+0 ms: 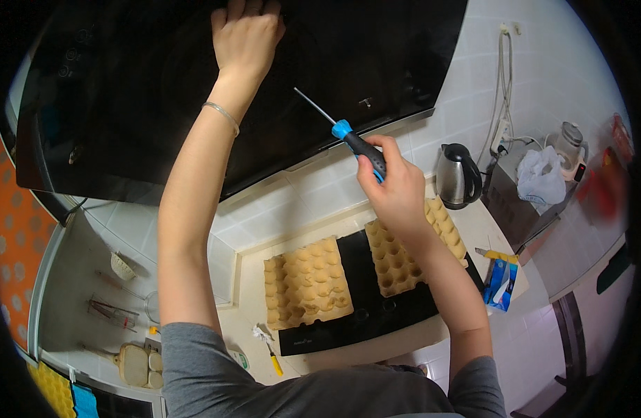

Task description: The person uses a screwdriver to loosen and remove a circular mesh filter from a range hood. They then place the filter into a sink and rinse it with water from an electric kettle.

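Note:
The black glass panel of a range hood (320, 62) fills the upper part of the head view, with touch-control markings (71, 54) at its left. Against its upper part rests my left hand (247, 31), wearing a bracelet at the wrist; its fingertips run up to the picture's edge, so what they hold is hidden. My right hand (396, 183) grips a screwdriver (365, 148) by its blue and black handle. The metal shaft points up and left, in front of the panel.
Egg-carton trays (310, 282) cover parts of a black cooktop (359, 261) below. An electric kettle (453, 177), a utility knife (495, 254) and a blue tissue pack (500, 285) stand or lie to the right. A yellow-handled tool (276, 362) lies on the counter at front left.

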`<action>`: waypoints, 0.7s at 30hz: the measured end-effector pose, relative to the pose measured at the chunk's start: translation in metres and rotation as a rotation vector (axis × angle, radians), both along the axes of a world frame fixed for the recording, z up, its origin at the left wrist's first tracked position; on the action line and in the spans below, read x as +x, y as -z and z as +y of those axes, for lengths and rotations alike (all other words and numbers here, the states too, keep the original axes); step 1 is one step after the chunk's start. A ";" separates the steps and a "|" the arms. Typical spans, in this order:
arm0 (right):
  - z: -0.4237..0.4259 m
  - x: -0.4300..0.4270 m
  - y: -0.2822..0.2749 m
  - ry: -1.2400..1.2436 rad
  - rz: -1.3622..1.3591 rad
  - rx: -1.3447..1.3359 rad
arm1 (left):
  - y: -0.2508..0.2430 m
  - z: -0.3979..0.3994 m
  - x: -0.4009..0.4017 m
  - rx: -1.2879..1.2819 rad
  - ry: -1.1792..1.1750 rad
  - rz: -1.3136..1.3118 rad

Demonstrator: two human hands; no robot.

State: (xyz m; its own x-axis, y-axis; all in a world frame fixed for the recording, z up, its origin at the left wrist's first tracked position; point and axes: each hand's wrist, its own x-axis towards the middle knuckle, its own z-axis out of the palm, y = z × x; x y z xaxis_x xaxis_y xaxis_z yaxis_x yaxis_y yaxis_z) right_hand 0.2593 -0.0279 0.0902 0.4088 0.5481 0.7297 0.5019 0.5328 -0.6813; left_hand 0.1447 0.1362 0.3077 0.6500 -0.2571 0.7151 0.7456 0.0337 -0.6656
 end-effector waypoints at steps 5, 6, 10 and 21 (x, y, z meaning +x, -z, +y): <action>0.032 -0.001 0.003 0.164 -0.130 0.082 | -0.003 0.000 -0.002 0.010 -0.045 0.014; 0.034 0.001 0.004 0.147 -0.138 0.082 | -0.003 0.001 -0.001 0.009 -0.057 0.013; 0.044 0.009 0.005 0.137 -0.145 0.094 | -0.001 0.001 0.000 0.008 -0.090 0.018; 0.053 0.021 0.011 0.104 -0.136 0.154 | 0.004 -0.015 -0.001 0.007 -0.170 0.038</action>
State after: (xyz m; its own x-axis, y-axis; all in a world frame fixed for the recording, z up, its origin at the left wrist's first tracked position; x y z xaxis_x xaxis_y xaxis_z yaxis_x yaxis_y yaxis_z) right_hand 0.2801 0.0251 0.0791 0.3494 0.3861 0.8537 0.6410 0.5660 -0.5183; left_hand 0.1437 0.1213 0.3042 0.7108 -0.1462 0.6880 0.7033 0.1623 -0.6921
